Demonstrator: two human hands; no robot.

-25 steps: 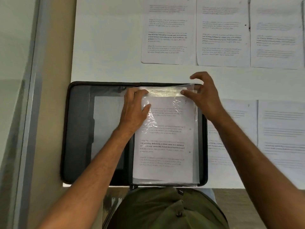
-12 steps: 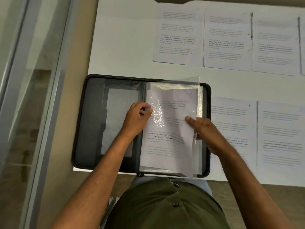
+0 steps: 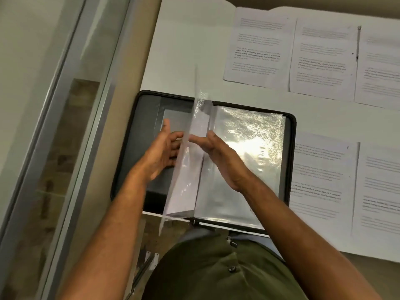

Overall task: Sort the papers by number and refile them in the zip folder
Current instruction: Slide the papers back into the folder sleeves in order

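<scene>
We see the black zip folder (image 3: pixel 138 148) lying open at the near left corner of the white tabletop (image 3: pixel 186 50), its near edge at the tabletop's near edge. A clear plastic sleeve (image 3: pixel 186 169) with a printed paper inside stands almost on edge along the folder's spine, tilted a little to the left, between our two hands. The left hand (image 3: pixel 161 153) is on the sleeve's left side over the folder's dark left half, its fingers (image 3: pixel 166 128) straight and spread, holding nothing that we can make out; whether they touch the sleeve we cannot tell. The right hand (image 3: pixel 218 154) lies against the sleeve's right face with fingers extended and relaxed, not curled round it. On the folder's right half a further shiny sleeve (image 3: pixel 251 144) lies flat, catching glare. Loose papers lie on the tabletop: three papers (image 3: pixel 257 48) in a row along the far edge, and two more papers (image 3: pixel 320 180) just right of the folder, side by side. A green shirt (image 3: pixel 216 276) fills the near foreground.
</scene>
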